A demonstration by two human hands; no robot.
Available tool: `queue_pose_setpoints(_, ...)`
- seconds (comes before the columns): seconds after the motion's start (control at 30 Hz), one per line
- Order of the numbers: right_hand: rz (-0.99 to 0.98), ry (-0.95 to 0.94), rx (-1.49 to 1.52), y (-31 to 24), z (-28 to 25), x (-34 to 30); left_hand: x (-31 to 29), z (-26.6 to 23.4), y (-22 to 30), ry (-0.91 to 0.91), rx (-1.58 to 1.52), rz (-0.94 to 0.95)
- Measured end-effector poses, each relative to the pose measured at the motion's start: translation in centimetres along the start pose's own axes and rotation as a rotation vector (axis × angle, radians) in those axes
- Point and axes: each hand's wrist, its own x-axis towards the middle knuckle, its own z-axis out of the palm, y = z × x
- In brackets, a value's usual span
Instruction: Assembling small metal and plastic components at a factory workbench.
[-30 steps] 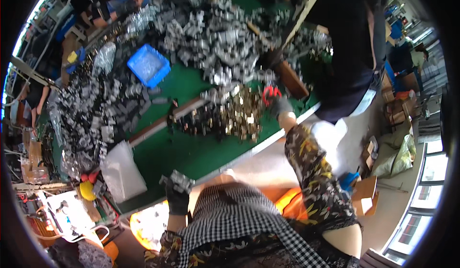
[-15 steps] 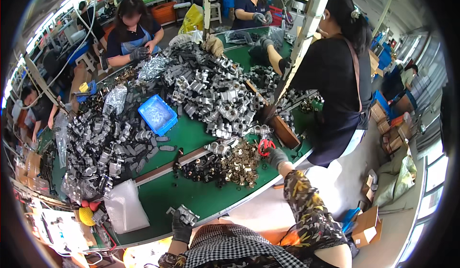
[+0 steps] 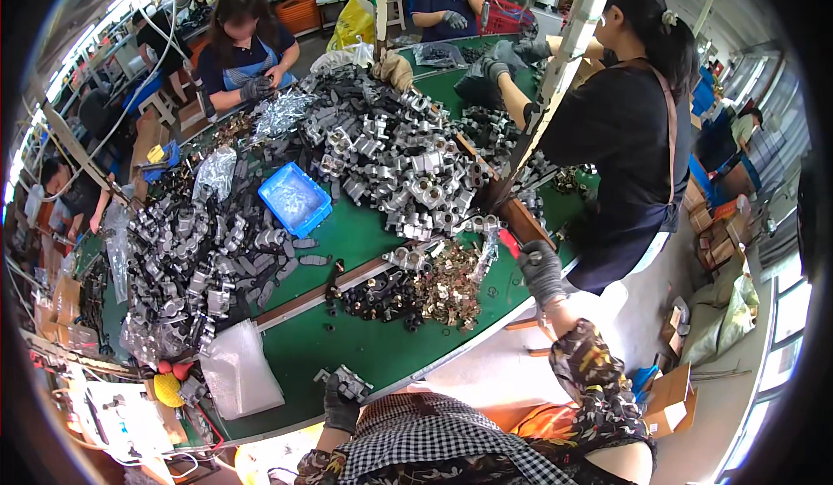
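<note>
My left hand [image 3: 340, 409], in a dark grey glove, is closed around a silver metal casting [image 3: 352, 384] at the near edge of the green table. My right hand [image 3: 541, 273], gloved too, is closed at the table's right edge. A red-handled tool [image 3: 509, 243] sticks out from its fingers; its exact kind is not clear. Left of that hand lies a heap of small brass-coloured clips [image 3: 451, 287], with small black parts [image 3: 382, 298] beside it. A large pile of silver castings [image 3: 416, 173] lies beyond them.
A blue tray [image 3: 296, 200] stands mid-table. Clear plastic sheets [image 3: 240, 370] lie at the near left. Wooden strips [image 3: 321, 292] divide the table top [image 3: 321, 346]. A post [image 3: 555, 86] rises at the right beside a co-worker [image 3: 607, 138]; other people work across the table.
My right hand has drawn back to the right, away from the brass-coloured clips, with the red-handled tool. My left hand still holds the casting. The view has shifted slightly.
</note>
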Motion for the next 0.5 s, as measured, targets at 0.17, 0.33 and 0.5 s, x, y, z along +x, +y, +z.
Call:
queue_pose_setpoints(0.17, -0.332, -0.081, -0.305, -9.9, 3.8, -4.1, 0.2, -0.6, -0.1, 0.016, -0.001, -0.006)
queue_pose_setpoints(0.33, -0.536, 0.026, -0.186, -12.4, 15.2, 4.2, 0.9, -1.1, 0.1, -0.100, -0.036, -0.078)
queue_pose_setpoints(0.5, -0.505, 0.458, -0.404, -10.8, 20.8, 15.8, 0.9, -0.8, 0.5, -0.162, -0.080, -0.083)
